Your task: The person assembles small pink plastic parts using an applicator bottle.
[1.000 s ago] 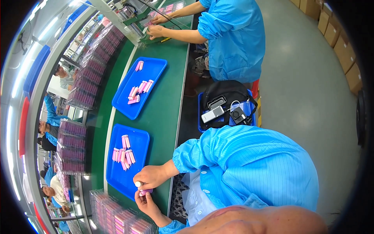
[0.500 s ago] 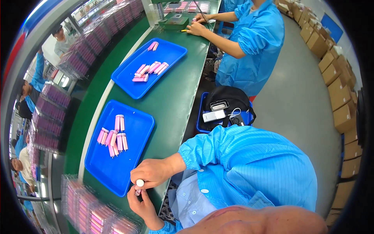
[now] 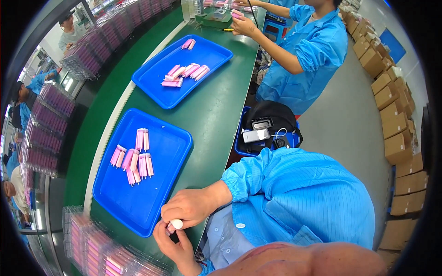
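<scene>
My right hand (image 3: 193, 208), fingers curled, meets my left hand (image 3: 177, 246) at the near corner of the closer blue tray (image 3: 124, 209). Between them is a small pinkish piece with a rounded white end (image 3: 177, 224); most of it is hidden by my fingers. The right hand closes around the white end from above. Below, the left fingers and thumb pinch the pinkish part. Several pink-and-cream paired tubes (image 3: 131, 160) with thin pins at one end lie in that tray.
Farther along the green bench (image 3: 216, 101) a second blue tray (image 3: 152, 89) holds more paired tubes. A co-worker in blue (image 3: 308, 50) handles a pink piece. Clear packs of pink tubes (image 3: 99, 248) stand near left. A bin with a black bag (image 3: 276, 115) sits beside the bench; cartons (image 3: 396, 142) line the right.
Both my hands stay together around the small piece, with little shift in grip. The view has moved slightly. The co-worker's hands have risen and parted, one lifting a pink piece.
</scene>
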Demonstrator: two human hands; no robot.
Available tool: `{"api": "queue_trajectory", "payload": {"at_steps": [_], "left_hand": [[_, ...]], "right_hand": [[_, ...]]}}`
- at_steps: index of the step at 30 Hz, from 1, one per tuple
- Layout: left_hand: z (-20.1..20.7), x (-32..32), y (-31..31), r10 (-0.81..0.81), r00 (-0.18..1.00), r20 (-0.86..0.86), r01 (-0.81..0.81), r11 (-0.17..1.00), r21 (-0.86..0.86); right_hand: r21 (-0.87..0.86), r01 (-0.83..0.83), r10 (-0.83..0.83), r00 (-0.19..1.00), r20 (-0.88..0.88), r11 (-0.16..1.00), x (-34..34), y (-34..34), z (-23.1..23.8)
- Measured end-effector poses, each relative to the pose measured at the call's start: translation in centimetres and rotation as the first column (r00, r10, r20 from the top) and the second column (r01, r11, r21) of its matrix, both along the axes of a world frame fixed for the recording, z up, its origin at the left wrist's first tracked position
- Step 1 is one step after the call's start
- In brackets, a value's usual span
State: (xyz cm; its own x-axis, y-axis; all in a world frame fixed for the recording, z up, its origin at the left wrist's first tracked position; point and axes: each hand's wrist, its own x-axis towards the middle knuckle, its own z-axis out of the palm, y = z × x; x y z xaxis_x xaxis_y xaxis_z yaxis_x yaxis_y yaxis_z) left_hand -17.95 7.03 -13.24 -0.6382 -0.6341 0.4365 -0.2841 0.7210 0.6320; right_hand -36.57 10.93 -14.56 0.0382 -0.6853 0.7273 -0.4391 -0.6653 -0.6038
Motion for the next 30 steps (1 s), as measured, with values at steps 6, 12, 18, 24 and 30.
{"api": "queue_trajectory", "payload": {"at_steps": [6,12,18,24,30], "left_hand": [[-0.8,0.3,0.4,0.095,0.995,-0.004,-0.095,0.994,0.060],[-2.1,0.7,0.0,0.134,0.991,-0.028,-0.129,0.982,0.139],[-2.3,1.3,0.1,0.184,0.982,-0.040,-0.170,0.958,0.232],[-0.4,-0.2,0.3,0.092,0.993,-0.077,-0.084,0.991,0.103],[-1.1,0.3,-0.6,0.146,0.978,-0.151,-0.137,0.988,0.069]], "right_hand": [[-0.007,-0.003,0.002,1.000,-0.030,1.000,-0.1,-0.1,0.1],[0.027,0.031,-0.029,0.999,-0.044,0.999,-0.2,0.1,0.1],[0.221,0.030,-0.064,0.987,0.149,0.975,-0.1,0.3,0.8],[0.413,0.054,-0.190,0.936,0.296,0.909,-2.0,1.3,1.5],[0.246,-0.004,-0.089,0.926,0.367,0.969,-2.0,2.0,5.7]]}}
